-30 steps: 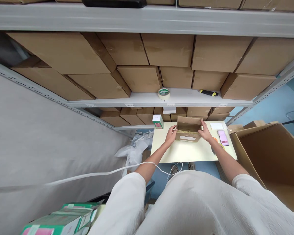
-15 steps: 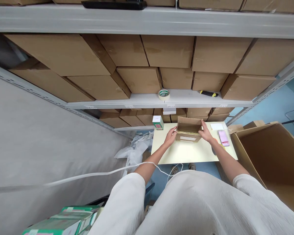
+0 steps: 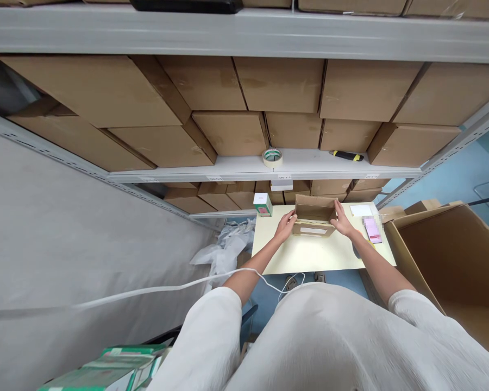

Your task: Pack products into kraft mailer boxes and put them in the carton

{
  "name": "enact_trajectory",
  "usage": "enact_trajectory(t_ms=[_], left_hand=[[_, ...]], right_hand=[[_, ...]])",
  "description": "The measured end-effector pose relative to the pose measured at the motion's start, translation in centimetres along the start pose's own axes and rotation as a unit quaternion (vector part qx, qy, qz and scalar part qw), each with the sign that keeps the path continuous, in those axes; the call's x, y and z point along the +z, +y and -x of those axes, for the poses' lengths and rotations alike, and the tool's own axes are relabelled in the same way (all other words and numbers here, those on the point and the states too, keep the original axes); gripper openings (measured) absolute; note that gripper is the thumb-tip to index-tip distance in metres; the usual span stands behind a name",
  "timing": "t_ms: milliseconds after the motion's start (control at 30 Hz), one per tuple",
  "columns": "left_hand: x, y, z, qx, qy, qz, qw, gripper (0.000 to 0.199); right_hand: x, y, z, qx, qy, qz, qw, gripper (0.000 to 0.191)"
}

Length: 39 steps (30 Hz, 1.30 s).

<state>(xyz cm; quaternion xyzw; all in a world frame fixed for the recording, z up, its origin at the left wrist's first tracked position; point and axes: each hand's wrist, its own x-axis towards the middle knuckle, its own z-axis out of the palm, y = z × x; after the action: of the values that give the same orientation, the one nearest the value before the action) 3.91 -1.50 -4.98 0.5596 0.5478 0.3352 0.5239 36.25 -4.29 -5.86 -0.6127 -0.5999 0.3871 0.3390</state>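
Note:
On the pale tabletop sits a small cardboard box, its top open toward me and a white label on its front. My left hand grips the box's left side, thumb at the upper edge. On the opposite side, my right hand holds the right wall with its fingers along the edge. A small green and white carton stands at the table's back left corner. Right of the box lie a pink and white packet and a white sheet. Something dark and yellow is partly hidden beneath my right forearm.
A metal shelf full of cardboard boxes rises behind the table. On it lie a tape roll and a yellow-black utility knife. A large open carton stands at right. A white cable crosses in front of my left arm.
My left thumb has shifted slightly inward on the box's upper left edge. The box and my right hand stay nearly where they were.

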Motion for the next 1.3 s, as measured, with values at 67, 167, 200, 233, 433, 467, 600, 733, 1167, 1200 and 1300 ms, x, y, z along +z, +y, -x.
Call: enact_trajectory(t_ms=[67,167,200,233,433,467,600,733,1167,1200,1300], left_hand=[[0.3,0.1,-0.2,0.003,0.008,-0.01,1.0,0.056],[0.5,0.1,-0.2,0.024,0.001,-0.037,0.999,0.047],[0.5,0.0,-0.2,0.026,-0.004,-0.046,0.999,0.042],[0.5,0.0,-0.2,0.025,-0.01,-0.051,0.998,0.037],[0.6,-0.1,-0.2,-0.001,-0.002,-0.062,0.998,0.041],[0.8,0.0,-0.3,-0.004,0.003,-0.064,0.998,0.041],[1.2,0.4,-1.0,-0.02,0.032,-0.075,0.996,0.04],[1.6,0.2,-1.8,-0.024,0.064,-0.109,0.992,0.043],[2.2,-1.3,-3.3,-0.061,0.005,-0.2,0.978,0.059],[2.2,-1.3,-3.4,-0.066,0.0,-0.195,0.979,0.06],[2.2,-1.3,-3.8,-0.062,0.0,-0.177,0.982,0.062]], right_hand=[[0.0,-0.1,0.0,0.001,0.004,0.001,1.0,0.111],[0.0,-0.5,0.1,0.009,0.009,-0.001,1.0,0.109],[0.0,-0.7,0.2,0.009,0.014,-0.005,1.0,0.108],[0.0,-1.0,0.2,0.008,0.02,-0.012,1.0,0.106],[0.2,-2.4,0.6,0.026,0.074,-0.053,0.995,0.093],[0.2,-2.6,0.6,0.028,0.086,-0.047,0.995,0.091],[0.5,-2.8,0.6,0.012,0.123,-0.008,0.992,0.069],[1.0,-2.4,0.4,-0.014,0.131,0.018,0.991,0.049],[3.1,-0.3,0.0,0.02,0.112,0.027,0.993,0.04],[3.1,-0.4,0.0,0.021,0.11,0.026,0.993,0.04],[2.8,-0.6,-0.1,0.033,0.104,0.028,0.994,0.042]])
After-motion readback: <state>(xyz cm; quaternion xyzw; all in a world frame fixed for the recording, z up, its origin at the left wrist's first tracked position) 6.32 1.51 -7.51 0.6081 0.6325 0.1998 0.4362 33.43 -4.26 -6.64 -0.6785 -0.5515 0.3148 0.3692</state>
